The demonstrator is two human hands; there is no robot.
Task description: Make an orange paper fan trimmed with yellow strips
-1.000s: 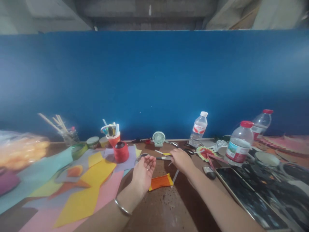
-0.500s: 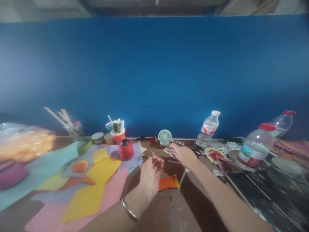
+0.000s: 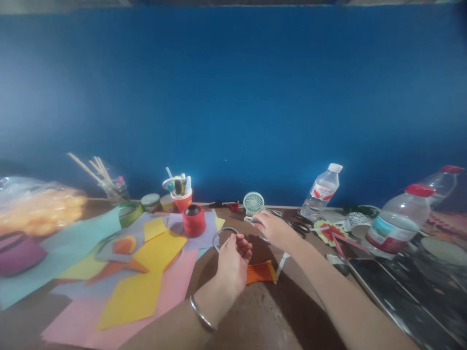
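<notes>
My left hand (image 3: 234,262), with a silver bangle at the wrist, has its fingers curled in above the table. A pale ring-shaped loop (image 3: 216,239) shows behind its thumb and seems pinched there; the contact is partly hidden. My right hand (image 3: 277,232) reaches across with palm down and fingers drawn together at a small whitish piece (image 3: 249,219), too blurred to name. Just behind it stands a small mint-green fan (image 3: 253,201). Under and beside my left hand lies a flat orange piece with a yellow edge (image 3: 261,272), with a white strip (image 3: 282,265) at its right.
Coloured paper sheets (image 3: 131,296) cover the left, with a red thread spool (image 3: 194,221) on them. A red cup of tools (image 3: 181,200) stands behind. At right are scissors (image 3: 301,228), a white-capped bottle (image 3: 321,192), a red-capped bottle (image 3: 399,223) and a phone (image 3: 379,287).
My right fingers have come lower and closed at the whitish piece. My left fingers have curled further in. The view has tilted slightly downward.
</notes>
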